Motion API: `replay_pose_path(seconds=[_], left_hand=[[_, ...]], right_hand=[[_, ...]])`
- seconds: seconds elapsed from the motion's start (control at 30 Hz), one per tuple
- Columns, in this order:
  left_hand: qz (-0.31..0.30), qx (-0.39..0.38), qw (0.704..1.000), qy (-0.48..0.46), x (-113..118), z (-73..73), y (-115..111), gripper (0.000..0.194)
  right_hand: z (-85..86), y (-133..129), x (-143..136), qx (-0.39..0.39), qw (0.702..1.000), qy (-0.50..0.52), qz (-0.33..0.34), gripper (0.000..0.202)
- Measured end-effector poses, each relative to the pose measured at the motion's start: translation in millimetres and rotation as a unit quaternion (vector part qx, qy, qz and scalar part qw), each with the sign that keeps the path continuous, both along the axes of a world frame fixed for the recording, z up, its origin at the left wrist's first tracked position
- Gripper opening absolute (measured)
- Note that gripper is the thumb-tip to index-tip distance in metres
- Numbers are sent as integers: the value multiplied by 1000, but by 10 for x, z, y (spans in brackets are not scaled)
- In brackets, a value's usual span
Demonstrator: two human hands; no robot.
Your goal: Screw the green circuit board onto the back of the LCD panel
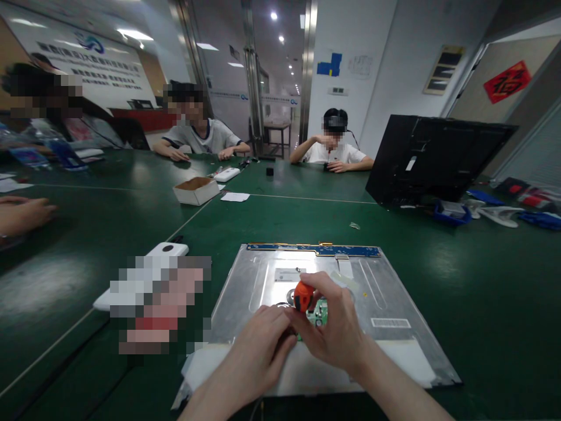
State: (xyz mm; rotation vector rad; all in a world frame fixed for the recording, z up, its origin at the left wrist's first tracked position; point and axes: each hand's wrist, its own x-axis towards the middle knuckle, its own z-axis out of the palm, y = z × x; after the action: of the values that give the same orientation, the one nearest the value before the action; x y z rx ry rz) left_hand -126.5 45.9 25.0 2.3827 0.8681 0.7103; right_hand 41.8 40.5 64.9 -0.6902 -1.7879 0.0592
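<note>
A silver metal display panel (350,365) lies on the table before me, with a blue circuit strip (350,251) along its far edge. My right hand (337,324) is closed around the orange and black handle of a screwdriver (303,296), held upright over the panel's middle. Its shaft and tip are hidden. Beneath the fingers a small green circuit board (319,311) shows in part. My left hand (267,339) reaches in beside the handle, its fingers drawn together at the board. Whatever those fingers pinch is hidden.
A white power bank (170,249) and a blurred-out item lie left of the panel on the green table (495,321). A black monitor (432,158) stands at the back right, near a blue tray (451,214). Beyond are an open box (196,192) and several seated people.
</note>
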Motion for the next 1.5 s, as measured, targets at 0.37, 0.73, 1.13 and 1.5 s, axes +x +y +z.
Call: replay_pose_path(seconds=[0.37, 0.73, 1.13, 1.5], left_hand=[[3, -3, 1000, 17, -6, 9, 8, 14], [11, -17, 1000, 19, -6, 43, -17, 13], [45, -9, 998, 34, 8, 216, -69, 7], [98, 62, 987, 111, 106, 411, 387, 20]], right_hand=[[28, -20, 56, -9, 999, -22, 26, 54], [43, -32, 55, 15, 1000, -11, 7, 53], [135, 34, 319, -78, 990, 110, -40, 42], [127, 447, 1441, -342, 877, 331, -67, 45]])
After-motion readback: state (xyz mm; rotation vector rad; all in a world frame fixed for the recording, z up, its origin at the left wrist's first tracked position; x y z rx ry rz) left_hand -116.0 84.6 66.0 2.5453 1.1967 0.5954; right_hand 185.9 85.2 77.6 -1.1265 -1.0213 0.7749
